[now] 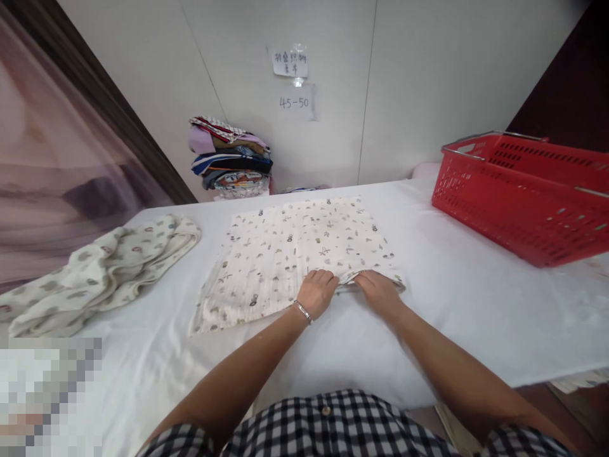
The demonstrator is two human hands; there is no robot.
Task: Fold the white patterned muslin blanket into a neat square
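Both hands, left hand (318, 290) and right hand (378, 289), pinch the near edge of the printed cloth (290, 254), spread flat mid-table to keep it smooth; red basket (518, 209) waits far right.

Head camera looks forward and down, close over the table (451, 304).

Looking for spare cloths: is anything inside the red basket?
Cannot tell; only the red basket outer wall and rim show, its floor hidden.
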